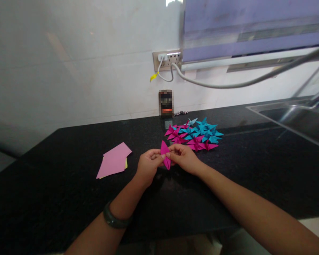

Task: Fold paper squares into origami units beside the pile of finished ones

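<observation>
Between my two hands is a magenta folded paper (164, 149), a narrow diamond with its long points facing away from me and towards me. My left hand (149, 163) pinches its left side, thumb on top. From the right, my right hand (185, 158) grips the opposite edge with thumb and fingers. Just beyond my right hand lies a group of origami cranes, several magenta (196, 142) and several blue (206, 131). A stack of pink paper sheets (114, 162) lies left of my left hand, with a yellow edge showing underneath.
A black countertop (77, 198) carries everything. Against the wall stands a blurred phone-like object (166, 102), a beaded string (181, 113) beside it. A socket panel (172, 59) holds a plug, and a thick grey cable (218, 85) runs right. A metal sink (303, 117) sits at right.
</observation>
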Demonstrator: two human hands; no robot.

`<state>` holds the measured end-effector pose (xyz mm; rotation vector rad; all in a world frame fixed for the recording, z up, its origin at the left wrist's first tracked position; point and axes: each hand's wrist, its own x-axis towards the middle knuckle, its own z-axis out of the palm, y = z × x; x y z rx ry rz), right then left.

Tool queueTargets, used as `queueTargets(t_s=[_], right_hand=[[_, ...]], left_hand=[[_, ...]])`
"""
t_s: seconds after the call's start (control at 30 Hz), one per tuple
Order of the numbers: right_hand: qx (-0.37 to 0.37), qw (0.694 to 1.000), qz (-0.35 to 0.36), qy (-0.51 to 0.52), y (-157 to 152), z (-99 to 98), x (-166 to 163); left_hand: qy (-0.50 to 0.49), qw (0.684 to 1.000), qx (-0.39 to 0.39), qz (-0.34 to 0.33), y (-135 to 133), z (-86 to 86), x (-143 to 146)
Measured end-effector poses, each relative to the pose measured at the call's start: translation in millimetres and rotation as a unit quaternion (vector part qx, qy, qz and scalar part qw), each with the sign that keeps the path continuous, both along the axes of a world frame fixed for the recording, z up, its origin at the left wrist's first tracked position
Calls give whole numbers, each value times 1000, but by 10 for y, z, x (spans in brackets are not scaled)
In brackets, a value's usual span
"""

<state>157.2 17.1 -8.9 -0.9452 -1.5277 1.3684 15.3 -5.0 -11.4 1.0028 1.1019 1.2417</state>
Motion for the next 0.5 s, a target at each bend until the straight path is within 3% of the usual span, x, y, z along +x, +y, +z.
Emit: queueTargets(t_s=[0.23,0.5], right_hand=[[-65,993,-12,98,-15,5,-13],[-61,993,-24,95,-17,-5,-14]], left_hand=[[-64,998,9,2,-9,45,0],[-87,996,-28,-5,-26,108,13]])
